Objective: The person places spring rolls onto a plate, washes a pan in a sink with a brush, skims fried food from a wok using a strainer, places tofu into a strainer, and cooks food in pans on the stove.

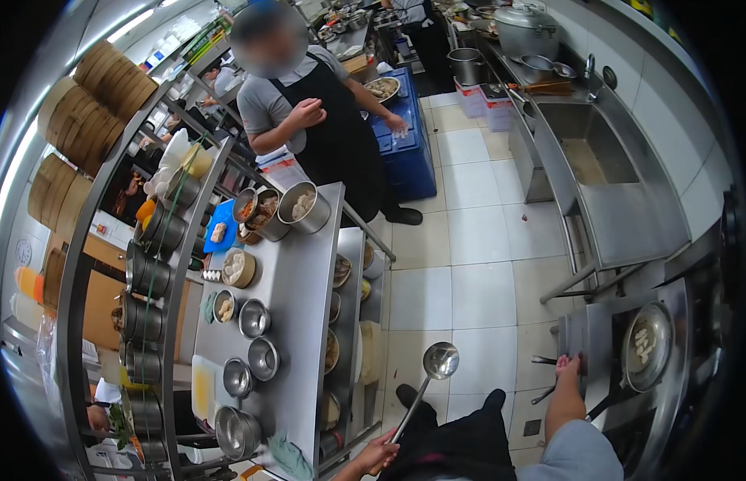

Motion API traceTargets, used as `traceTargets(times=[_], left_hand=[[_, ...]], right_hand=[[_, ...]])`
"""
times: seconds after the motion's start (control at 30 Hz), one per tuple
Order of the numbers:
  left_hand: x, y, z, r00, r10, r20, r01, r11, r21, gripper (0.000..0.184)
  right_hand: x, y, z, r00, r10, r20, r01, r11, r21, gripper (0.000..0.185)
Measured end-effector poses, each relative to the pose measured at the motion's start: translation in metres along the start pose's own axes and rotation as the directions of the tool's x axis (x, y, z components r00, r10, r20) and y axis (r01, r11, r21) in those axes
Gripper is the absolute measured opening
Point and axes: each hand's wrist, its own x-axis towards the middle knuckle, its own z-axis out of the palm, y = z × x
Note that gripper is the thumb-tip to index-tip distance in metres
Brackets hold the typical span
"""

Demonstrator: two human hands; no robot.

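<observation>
My left hand (378, 454) is closed around the handle of a long metal ladle (442, 361). The ladle's bowl points forward over the floor tiles, and nothing shows in it. At the front edge of the stove (601, 333), my right hand (568, 367) has its fingers curled beside a dark-tipped lever (543, 360). What those fingers hold, if anything, is hidden. A second lever (541, 397) sticks out below it. On the stove to the right of my arm is a frying pan (648, 346) with several pale pieces in it. Its dark handle (601, 407) slants down behind my forearm.
On my left a steel table (297, 317) carries metal bowls (254, 318), pots (304, 207) and a blue cutting board (221, 228). A rack (76, 264) with bamboo steamers stands beyond. A co-worker (317, 120) stands ahead by a blue bin (409, 152). A sink (589, 144) lies right.
</observation>
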Motion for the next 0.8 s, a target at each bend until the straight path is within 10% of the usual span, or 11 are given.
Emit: traceTargets(times=[0.17,0.67,0.8], left_hand=[[0.004,0.007,0.004,1.0,-0.024,0.02,0.023,0.999,0.029,0.073],[0.012,0.014,0.001,0.997,-0.008,0.08,0.007,1.0,0.012,0.074],[0.016,0.008,0.004,0.993,0.015,-0.119,-0.01,0.999,0.045,0.069]], right_hand=[[-0.022,0.002,-0.002,0.998,-0.041,-0.05,0.036,0.994,-0.098,0.052],[-0.044,0.006,-0.01,0.997,-0.058,-0.044,0.051,0.986,-0.159,0.063],[-0.049,0.007,-0.012,0.997,-0.077,-0.013,0.074,0.986,-0.15,0.064]])
